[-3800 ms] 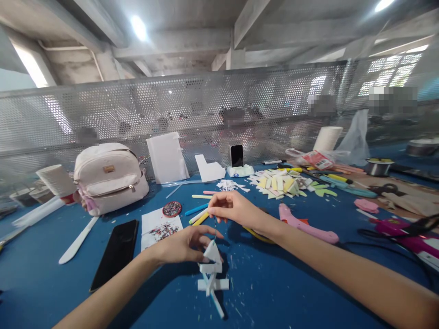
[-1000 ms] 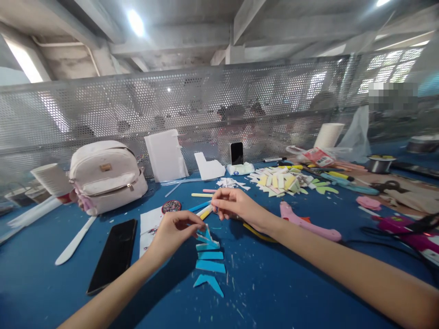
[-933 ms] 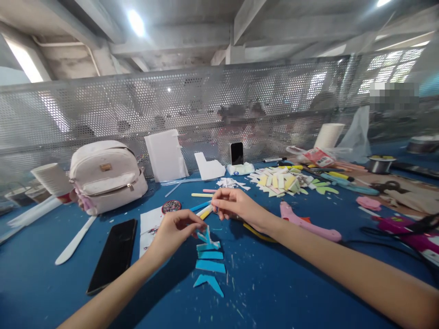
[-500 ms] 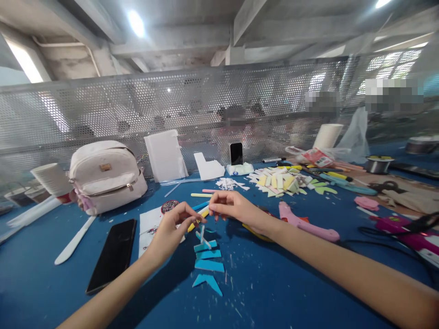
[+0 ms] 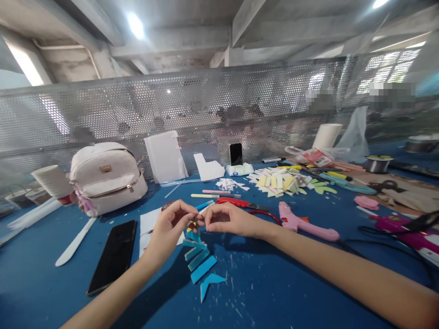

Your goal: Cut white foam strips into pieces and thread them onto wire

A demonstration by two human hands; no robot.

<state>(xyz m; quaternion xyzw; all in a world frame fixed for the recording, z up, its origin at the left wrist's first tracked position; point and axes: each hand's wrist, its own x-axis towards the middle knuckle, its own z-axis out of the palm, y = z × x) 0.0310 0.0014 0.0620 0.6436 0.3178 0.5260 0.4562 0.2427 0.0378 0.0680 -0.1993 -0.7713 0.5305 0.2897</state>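
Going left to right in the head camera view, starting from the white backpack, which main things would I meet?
White backpack, standing white sheet, hanging blue pieces, pink glue gun, magenta tool.

left: backpack (image 5: pixel 108 183) — behind phone (image 5: pixel 112 257) | centre: strung pieces (image 5: pixel 203 270) | right: glue gun (image 5: pixel 310 228)

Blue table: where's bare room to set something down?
The widest bare patch of blue table lies between the blue pieces and the right arm, apart from small flecks. Another is left of the flat phone, in front of the white knife. It's crowded behind the right arm: glue gun, foam pile.
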